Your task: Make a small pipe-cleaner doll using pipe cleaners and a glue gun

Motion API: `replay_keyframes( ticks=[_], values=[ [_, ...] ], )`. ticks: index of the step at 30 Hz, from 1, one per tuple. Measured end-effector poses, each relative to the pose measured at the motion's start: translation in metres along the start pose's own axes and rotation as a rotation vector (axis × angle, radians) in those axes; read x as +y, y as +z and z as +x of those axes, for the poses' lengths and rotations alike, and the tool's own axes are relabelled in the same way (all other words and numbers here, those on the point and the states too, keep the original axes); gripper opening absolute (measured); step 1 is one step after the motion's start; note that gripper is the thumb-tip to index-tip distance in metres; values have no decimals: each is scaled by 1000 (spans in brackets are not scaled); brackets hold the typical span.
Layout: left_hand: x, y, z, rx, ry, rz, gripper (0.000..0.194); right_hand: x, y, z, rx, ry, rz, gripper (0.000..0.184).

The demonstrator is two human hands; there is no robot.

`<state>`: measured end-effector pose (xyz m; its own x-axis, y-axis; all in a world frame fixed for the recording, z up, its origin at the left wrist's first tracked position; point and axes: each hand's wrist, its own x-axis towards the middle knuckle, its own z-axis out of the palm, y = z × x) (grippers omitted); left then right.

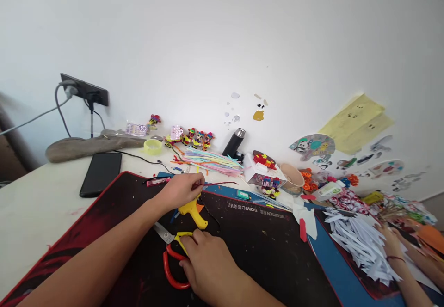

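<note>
My left hand (183, 189) is closed, thumb and fingers pinched on a thin dark red pipe cleaner (222, 183) that sticks out to the right. Below it my right hand (211, 265) has its fingers curled at the handles of the scissors (169, 257), which have one red and one yellow loop. The blades point up and left over the dark mat (263, 247). Between my hands lies a yellow glue gun (194, 213), its front part hidden behind my left hand.
A phone (101, 174), a tape roll (152, 147), pastel pipe cleaners (211, 159), small figures (199, 138) and a black flask (234, 143) line the back. At right, another person's hands (390, 242) are by a pile of white paper strips (360, 247). A power strip (85, 89) hangs on the wall.
</note>
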<state>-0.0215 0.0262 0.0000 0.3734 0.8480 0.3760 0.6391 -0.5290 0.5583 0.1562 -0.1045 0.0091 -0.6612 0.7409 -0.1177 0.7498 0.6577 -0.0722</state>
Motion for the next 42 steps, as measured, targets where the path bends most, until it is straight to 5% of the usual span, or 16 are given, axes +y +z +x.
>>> replay_keyframes(
  ticks=[9, 21, 24, 28, 35, 38, 42],
  values=[
    [-5, -2, 0, 43, -6, -52, 6, -4, 14, 2, -12, 29, 140, 41],
    [-16, 6, 5, 87, -63, -230, 8, 21, 42, -24, -175, 506, 1430, 51],
    [-19, 7, 6, 96, -78, -297, 10, 27, 44, -34, -200, 432, 1651, 75],
    [-19, 10, 6, 105, -92, -384, 12, 30, 40, -45, -194, 351, 1711, 73],
    [-20, 15, 8, 112, -123, -498, 17, 40, 19, -72, 110, 136, 1855, 82],
    [-20, 16, 8, 106, -126, -514, 18, 48, 31, -77, 341, 143, 1950, 80],
    [-17, 15, 6, 97, -129, -504, 18, 55, 55, -73, 335, 238, 2008, 63]
  ],
)
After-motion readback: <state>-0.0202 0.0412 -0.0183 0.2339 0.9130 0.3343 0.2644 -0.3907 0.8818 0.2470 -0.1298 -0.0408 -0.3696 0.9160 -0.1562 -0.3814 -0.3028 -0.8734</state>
